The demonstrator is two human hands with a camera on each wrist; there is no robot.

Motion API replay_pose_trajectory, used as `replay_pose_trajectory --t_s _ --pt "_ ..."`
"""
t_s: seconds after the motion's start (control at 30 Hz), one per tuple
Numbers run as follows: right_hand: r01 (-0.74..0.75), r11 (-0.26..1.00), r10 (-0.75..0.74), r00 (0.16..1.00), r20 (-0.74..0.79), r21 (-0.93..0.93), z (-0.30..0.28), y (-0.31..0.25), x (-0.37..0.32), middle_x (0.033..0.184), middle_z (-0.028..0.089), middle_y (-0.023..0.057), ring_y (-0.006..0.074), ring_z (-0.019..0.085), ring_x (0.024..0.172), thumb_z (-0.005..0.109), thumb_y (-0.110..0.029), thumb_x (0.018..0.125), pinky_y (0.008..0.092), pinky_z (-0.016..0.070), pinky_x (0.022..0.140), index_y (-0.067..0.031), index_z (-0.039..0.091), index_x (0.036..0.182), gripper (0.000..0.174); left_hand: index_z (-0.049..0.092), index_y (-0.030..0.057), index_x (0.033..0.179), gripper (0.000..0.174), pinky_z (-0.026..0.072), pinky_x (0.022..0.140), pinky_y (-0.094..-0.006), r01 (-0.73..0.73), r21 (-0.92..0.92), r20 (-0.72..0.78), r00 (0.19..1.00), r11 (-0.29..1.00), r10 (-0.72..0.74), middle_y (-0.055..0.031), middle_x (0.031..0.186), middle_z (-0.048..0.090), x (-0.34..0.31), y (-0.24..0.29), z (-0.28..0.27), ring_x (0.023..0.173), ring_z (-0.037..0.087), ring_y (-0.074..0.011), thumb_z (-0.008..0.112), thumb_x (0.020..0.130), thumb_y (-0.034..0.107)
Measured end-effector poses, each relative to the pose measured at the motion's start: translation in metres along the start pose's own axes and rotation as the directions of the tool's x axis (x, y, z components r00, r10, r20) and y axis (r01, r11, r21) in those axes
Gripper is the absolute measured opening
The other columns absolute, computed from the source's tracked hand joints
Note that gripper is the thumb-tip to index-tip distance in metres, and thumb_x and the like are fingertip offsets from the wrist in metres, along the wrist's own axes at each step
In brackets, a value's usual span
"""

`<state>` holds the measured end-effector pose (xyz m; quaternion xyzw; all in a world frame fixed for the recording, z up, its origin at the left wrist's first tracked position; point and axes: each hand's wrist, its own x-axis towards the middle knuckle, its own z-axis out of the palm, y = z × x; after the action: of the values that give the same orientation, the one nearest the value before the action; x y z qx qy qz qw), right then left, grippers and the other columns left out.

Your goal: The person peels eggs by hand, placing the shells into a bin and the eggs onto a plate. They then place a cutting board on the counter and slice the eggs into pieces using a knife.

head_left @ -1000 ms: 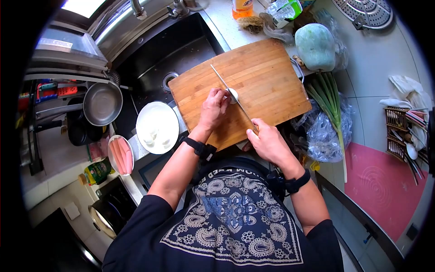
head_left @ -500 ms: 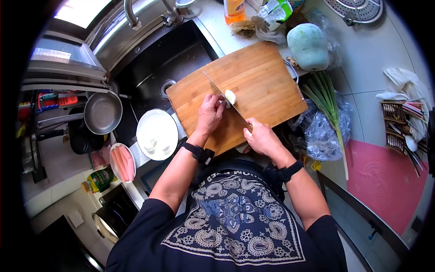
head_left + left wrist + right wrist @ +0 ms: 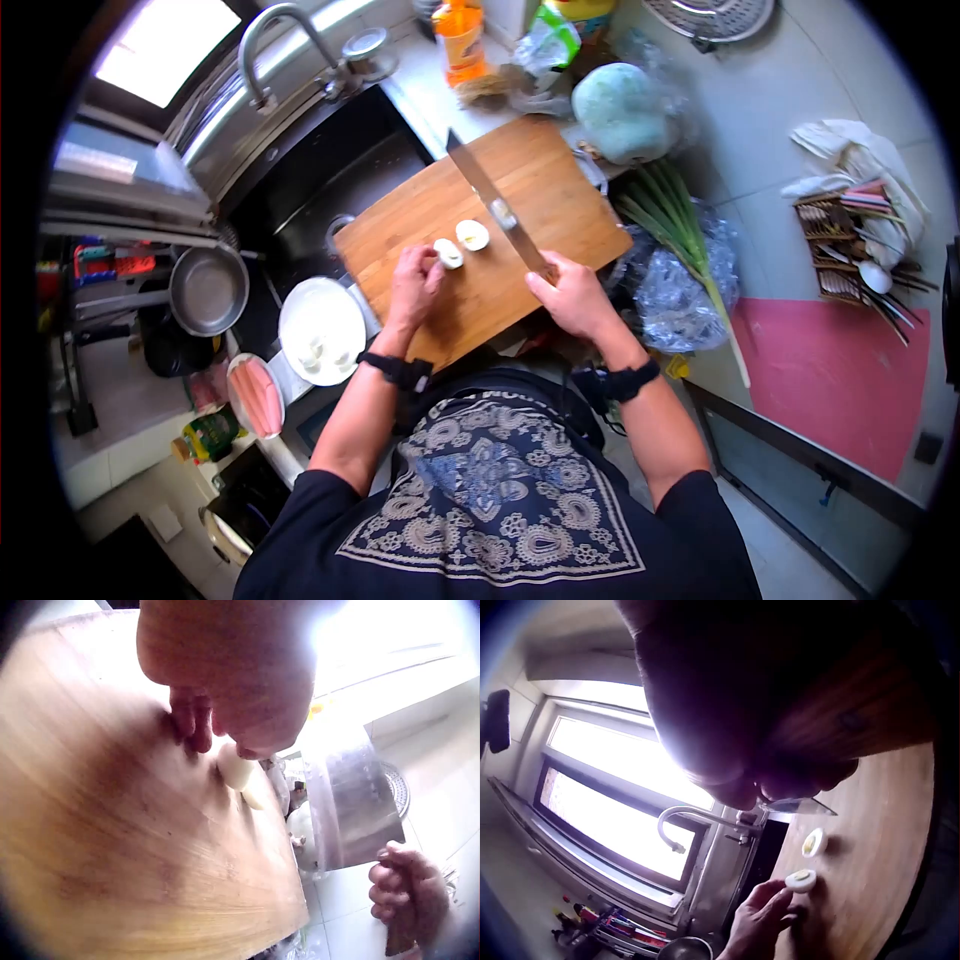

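Two halves of a boiled egg, cut faces showing, are on the wooden board (image 3: 390, 225). My left hand (image 3: 414, 287) has its fingertips at the nearer half (image 3: 449, 254); the right wrist view shows thumb and fingers pinching this half (image 3: 801, 881) at its edge. Beside it lies the other half (image 3: 472, 235), untouched. My right hand (image 3: 572, 293) grips the handle of a broad knife (image 3: 490, 194), its blade raised above the board with a pale bit on it. In the left wrist view the blade (image 3: 349, 799) hangs clear of the egg.
Left of the board stands a white plate (image 3: 322, 330) with peeled eggs, and beyond it a plate of pink sausages (image 3: 256, 395). The black sink (image 3: 330, 165) lies behind. A pale green melon (image 3: 622, 112) and leeks (image 3: 668, 215) are to the right.
The egg under the knife is now in two separate halves. The knife has lifted and moved right, away from them. The head view has shifted.
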<state>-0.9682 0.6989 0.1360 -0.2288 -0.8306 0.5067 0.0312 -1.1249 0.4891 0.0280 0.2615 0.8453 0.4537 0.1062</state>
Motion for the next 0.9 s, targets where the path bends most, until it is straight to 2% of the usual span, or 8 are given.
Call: replay_pose_trajectory --t_s 0.1,0.23,0.57,0.67,0.7,0.77,0.83,0.9 --pt "0.062 0.927 -0.089 0.995 -0.055 -0.371 -0.01 0.019 0.017 0.077 0.065 0.0221 0.0412 0.065 0.077 0.06 -0.026 0.086 0.0509 0.052 0.068 -0.0104 0.057 0.114 0.033 0.06 0.001 0.107 0.021 0.0505 0.071 -0.0291 -0.044 0.038 0.002 0.999 0.998 0.044 -0.0096 0.098 0.059 -0.003 -0.005 -0.002 0.08 0.061 -0.0181 0.062 0.087 0.005" --pt "0.102 0.759 -0.174 0.984 -0.049 -0.644 -0.006 0.058 0.04 0.09 0.067 0.0224 0.0376 0.068 0.078 0.058 -0.023 0.082 0.0475 0.0553 0.069 0.0031 0.047 0.129 0.055 0.058 0.0001 0.11 0.021 0.0495 0.071 -0.0282 0.05 -0.026 0.056 0.997 0.998 -0.048 -0.0083 0.094 0.059 -0.006 -0.009 -0.003 0.079 0.06 -0.016 0.06 0.09 0.006" --pt "0.125 0.747 -0.212 0.976 -0.055 -0.653 0.011 0.087 0.058 0.113 0.056 0.014 0.0316 0.055 0.108 0.071 -0.031 0.08 0.0434 0.0508 0.086 -0.0044 0.053 0.126 0.056 0.059 -0.0006 0.111 0.027 0.0518 0.074 -0.0334 0.045 -0.012 0.022 0.999 0.999 -0.045 -0.013 0.099 0.06 -0.008 -0.015 0.0 0.081 0.062 -0.0219 0.062 0.086 0.008" --pt "0.249 0.88 -0.327 0.935 -0.137 -0.405 -0.02 0.036 0.061 0.109 0.06 0.0152 0.029 0.06 0.098 0.075 -0.026 0.078 0.0392 0.0504 0.087 -0.0049 0.061 0.116 0.045 0.06 -0.0012 0.106 0.024 0.0516 0.074 -0.0349 0.045 0.03 0.007 0.999 0.999 -0.045 -0.0152 0.095 0.06 -0.008 -0.002 -0.004 0.08 0.062 -0.0243 0.062 0.084 0.008" --pt "0.115 0.993 -0.117 0.991 -0.068 -0.038 -0.05 -0.017 0.049 0.096 0.065 0.011 0.0235 0.064 0.084 0.077 -0.024 0.078 0.0347 0.0518 0.083 -0.0036 0.063 0.115 0.045 0.06 -0.0004 0.105 0.023 0.0516 0.074 -0.0363 0.054 0.031 0.02 0.998 0.998 -0.055 -0.0155 0.093 0.06 -0.008 -0.005 -0.003 0.08 0.062 -0.026 0.062 0.083 0.009" --pt "0.101 0.916 -0.1 0.995 -0.023 0.388 -0.112 -0.119 -0.005 0.096 0.067 0.0044 0.0124 0.062 0.089 0.066 -0.01 0.089 0.0251 0.0491 0.085 -0.0022 0.064 0.113 0.025 0.06 0.0004 0.103 0.022 0.0512 0.074 -0.0374 0.087 -0.008 0.025 0.996 0.996 -0.086 -0.016 0.094 0.059 -0.008 -0.003 -0.004 0.08 0.061 -0.0281 0.062 0.083 0.009" --pt "0.698 0.417 -0.736 0.635 -0.233 0.582 -0.136 -0.167 -0.051 0.092 0.065 0.0029 0.014 0.061 0.082 0.057 -0.012 0.093 0.027 0.0489 0.077 -0.0082 0.064 0.111 0.02 0.06 0.0003 0.102 0.022 0.0502 0.075 -0.0378 0.095 -0.024 0.038 0.995 0.995 -0.094 -0.0157 0.092 0.058 -0.007 -0.004 -0.004 0.081 0.06 -0.0288 0.062 0.082 0.008" --pt "0.682 -0.064 -0.855 0.339 -0.393 0.729 -0.155 -0.217 -0.082 0.087 0.065 0.0015 0.0131 0.063 0.076 0.058 -0.008 0.089 0.0266 0.0501 0.069 -0.0112 0.065 0.1 0.013 0.061 0.0021 0.102 0.022 0.0505 0.076 -0.037 0.093 -0.008 0.026 0.995 0.996 -0.093 -0.0151 0.094 0.058 -0.007 -0.003 -0.004 0.081 0.061 -0.0283 0.063 0.082 0.011"
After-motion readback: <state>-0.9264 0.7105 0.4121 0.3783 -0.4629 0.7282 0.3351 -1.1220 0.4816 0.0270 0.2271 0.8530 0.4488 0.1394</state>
